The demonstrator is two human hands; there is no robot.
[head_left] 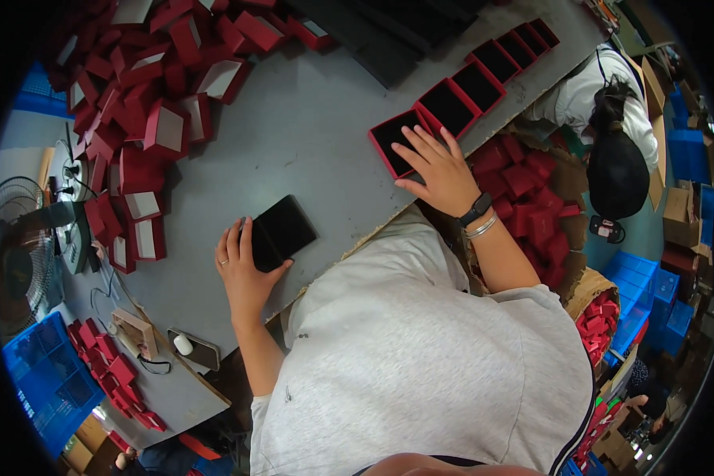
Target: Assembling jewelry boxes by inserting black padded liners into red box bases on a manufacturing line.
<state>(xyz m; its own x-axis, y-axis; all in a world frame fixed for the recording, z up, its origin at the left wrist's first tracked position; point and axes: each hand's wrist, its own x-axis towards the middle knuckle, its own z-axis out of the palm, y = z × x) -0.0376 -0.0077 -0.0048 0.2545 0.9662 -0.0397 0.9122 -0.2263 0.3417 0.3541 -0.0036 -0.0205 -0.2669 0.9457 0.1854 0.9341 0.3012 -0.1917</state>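
My left hand (246,268) is at the near-left side of the table, thumb and fingers spanning one end of a black rectangular insert pad (287,230) that lies flat. A line across the pad suggests two pieces. My right hand (443,176), fingers spread and stretched out, rests over the nearest red box (383,141), fingertips reaching across its black interior. That box heads a row of open red boxes with black inside, such as this one (477,86), running along the table's right edge toward the far corner.
Red boxes with pale insides (166,127) heap at the far left. Flat black sheets (373,47) lie at the back. A carton of red pieces (523,198) stands against the right table edge, near a person in white (595,103). A fan (20,246) and phone (194,349) are left.
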